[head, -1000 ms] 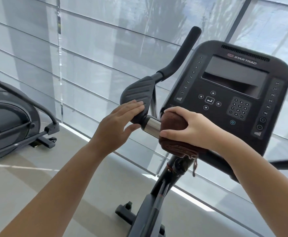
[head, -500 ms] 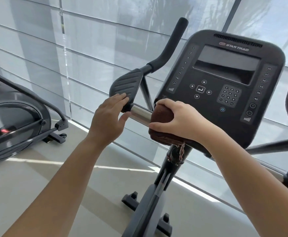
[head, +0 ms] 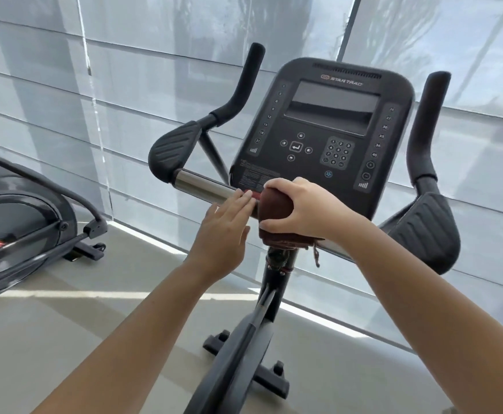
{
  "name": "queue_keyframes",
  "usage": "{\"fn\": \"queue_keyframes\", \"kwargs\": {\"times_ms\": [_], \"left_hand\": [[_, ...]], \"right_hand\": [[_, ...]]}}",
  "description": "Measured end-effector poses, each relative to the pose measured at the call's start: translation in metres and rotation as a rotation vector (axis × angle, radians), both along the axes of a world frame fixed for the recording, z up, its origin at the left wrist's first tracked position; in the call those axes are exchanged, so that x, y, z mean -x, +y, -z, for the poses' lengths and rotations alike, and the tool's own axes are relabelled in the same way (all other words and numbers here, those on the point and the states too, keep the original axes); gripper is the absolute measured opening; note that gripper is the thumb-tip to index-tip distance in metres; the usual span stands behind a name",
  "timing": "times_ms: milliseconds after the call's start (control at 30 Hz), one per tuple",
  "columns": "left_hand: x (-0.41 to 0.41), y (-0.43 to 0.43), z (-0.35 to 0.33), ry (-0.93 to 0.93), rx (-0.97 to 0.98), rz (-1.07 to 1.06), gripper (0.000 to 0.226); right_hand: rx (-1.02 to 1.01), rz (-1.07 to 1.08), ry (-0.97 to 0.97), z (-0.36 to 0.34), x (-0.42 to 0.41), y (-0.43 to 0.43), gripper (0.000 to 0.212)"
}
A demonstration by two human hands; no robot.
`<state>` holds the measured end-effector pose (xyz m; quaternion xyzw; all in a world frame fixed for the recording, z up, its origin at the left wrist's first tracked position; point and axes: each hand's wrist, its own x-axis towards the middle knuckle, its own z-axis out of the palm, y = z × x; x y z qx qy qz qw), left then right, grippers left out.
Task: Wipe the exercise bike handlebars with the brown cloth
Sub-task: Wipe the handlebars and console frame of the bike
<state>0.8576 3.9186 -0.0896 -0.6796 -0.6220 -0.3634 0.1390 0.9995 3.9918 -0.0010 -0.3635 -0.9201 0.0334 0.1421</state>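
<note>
Softness is the brown cloth's chief trait. It drapes over the cross tube of the handlebars just below the console and takes the tube's round shape, with a frayed cord dangling from its lower edge. It looks light and limp, so it probably wants a full wrap-around hold rather than a pinch, pressed down so it drags along instead of bunching.

The right hand has that hold, with fingers curled over the top and the thumb on the near side, clamping fabric to tube. The left hand lies flat with fingers straight and together, tips touching the tube right beside the cloth's left edge, holding nothing.

Further left, the polished steel section runs bare to the ribbed left elbow pad. The cloth should glide on the metal and catch more on the ribbing.
</note>
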Motion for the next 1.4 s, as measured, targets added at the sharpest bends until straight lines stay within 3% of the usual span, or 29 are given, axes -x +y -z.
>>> {"fn": "queue_keyframes", "kwargs": {"times_ms": [400, 600, 733, 833, 967, 1267, 1400], "left_hand": [[-0.068, -0.024, 0.001, -0.010, 0.055, 0.023, 0.046], [-0.091, -0.031, 0.009, -0.096, 0.059, -0.038, 0.046], [-0.096, -0.042, 0.026, -0.180, 0.061, -0.082, 0.044], [-0.097, -0.055, 0.036, -0.206, 0.075, -0.112, 0.044], [-0.092, -0.074, 0.033, -0.206, 0.067, -0.153, 0.044], [-0.102, -0.106, 0.017, -0.183, -0.019, -0.248, 0.043], [-0.111, -0.124, 0.018, -0.163, -0.030, -0.317, 0.044]], "right_hand": [[0.061, 0.011, 0.047, 0.001, -0.107, -0.002, 0.061], [0.007, 0.097, 0.026, -0.009, -0.094, -0.006, 0.046], [-0.113, 0.186, 0.023, 0.004, -0.079, -0.006, 0.062], [-0.124, 0.193, 0.118, 0.013, -0.073, -0.009, 0.061], [-0.084, 0.130, 0.256, 0.020, -0.074, -0.011, 0.055], [-0.277, -0.140, 0.471, 0.038, -0.079, -0.025, 0.053], [-0.268, -0.259, 0.526, 0.038, -0.078, -0.036, 0.054]]}}
